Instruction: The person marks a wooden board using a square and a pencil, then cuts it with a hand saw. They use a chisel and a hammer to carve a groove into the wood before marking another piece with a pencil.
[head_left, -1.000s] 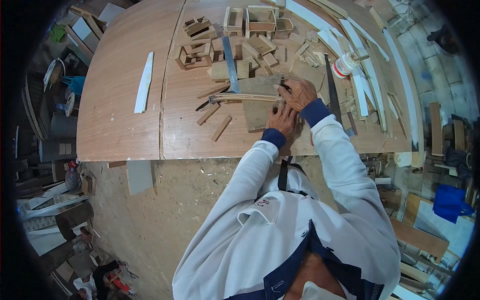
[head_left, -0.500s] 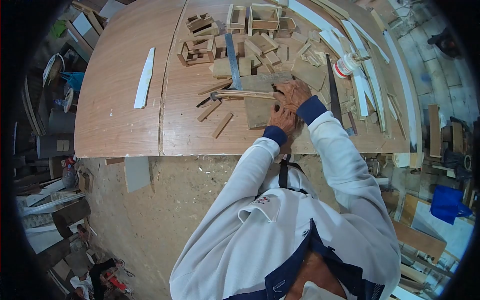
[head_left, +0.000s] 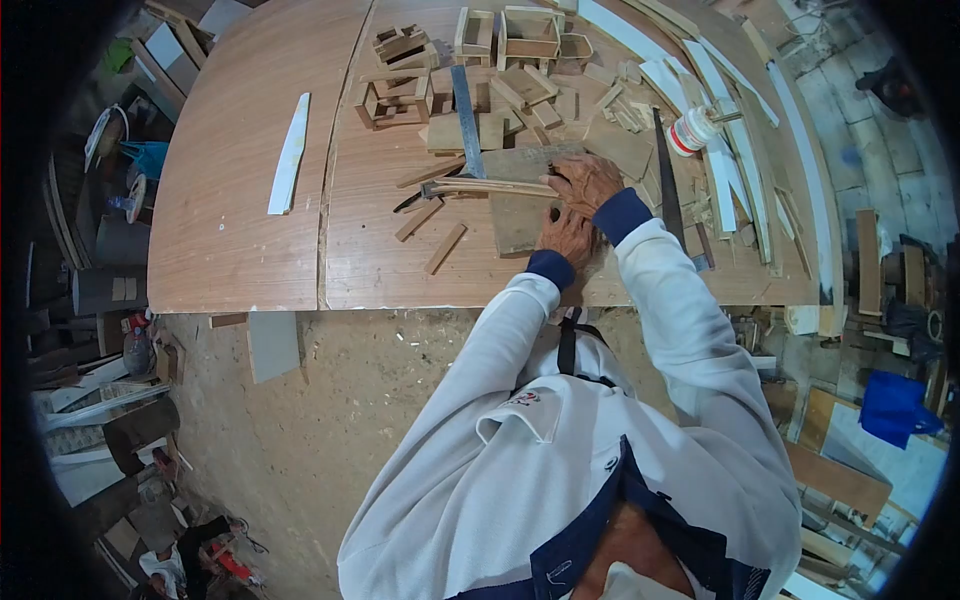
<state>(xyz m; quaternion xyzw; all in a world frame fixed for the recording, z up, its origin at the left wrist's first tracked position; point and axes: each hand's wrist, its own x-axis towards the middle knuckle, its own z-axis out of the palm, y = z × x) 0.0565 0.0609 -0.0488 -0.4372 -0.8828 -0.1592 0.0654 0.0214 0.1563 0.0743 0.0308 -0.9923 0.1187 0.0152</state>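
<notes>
Thin wooden strips lie bundled side by side across a flat wooden board. My right hand is closed around their right end, fingers bent over the top. Just below it, my left hand presses down with curled fingers at the board's right side; what lies under those fingers is hidden. A small dark spot shows by the left fingertips. Near the strips' left end sits a dark tool head, partly covered. A metal ruler reaches from the strips towards the back.
Small wooden frames and open boxes stand at the back among loose offcuts. A dark tapered blade lies right of my hands, near a white glue bottle. Long white strips line the right side; one white piece lies left.
My right hand has shifted very slightly, its fingers moving a little on the strips. My left hand and the surrounding pieces look nearly the same.
</notes>
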